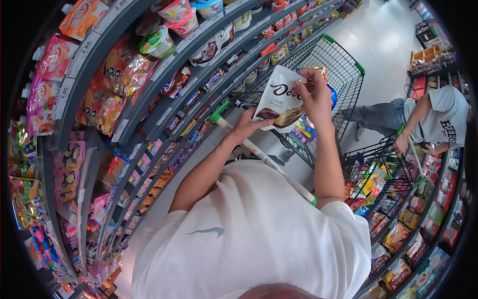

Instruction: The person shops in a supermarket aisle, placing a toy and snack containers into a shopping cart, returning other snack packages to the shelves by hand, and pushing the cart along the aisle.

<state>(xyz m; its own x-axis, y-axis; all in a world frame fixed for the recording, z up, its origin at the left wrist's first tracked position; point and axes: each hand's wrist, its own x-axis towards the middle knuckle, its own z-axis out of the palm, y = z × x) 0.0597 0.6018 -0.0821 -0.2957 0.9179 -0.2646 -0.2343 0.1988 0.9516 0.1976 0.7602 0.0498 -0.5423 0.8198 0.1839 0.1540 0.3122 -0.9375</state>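
Note:
A white Dove chocolate bag (280,102), with brown lettering and a chocolate picture, is tilted up in front of me above the cart handle. My left hand (249,124) grips its lower left corner, thumb across the front. At the upper right edge, the bent fingers of my right hand (313,94) close on the bag and cover part of the lettering. Below and beyond the bag stands a black wire shopping cart (343,65) with green corners. Behind my right hand, colourful packages in the cart are partly hidden.
Curved shelves on the left hold jelly cups (158,42), candy bags (117,84) and Snickers packs (177,82). At right, a person (438,112) holds another loaded cart (373,174). Snack shelves (398,236) line the lower right. Pale floor (386,37) shows ahead.

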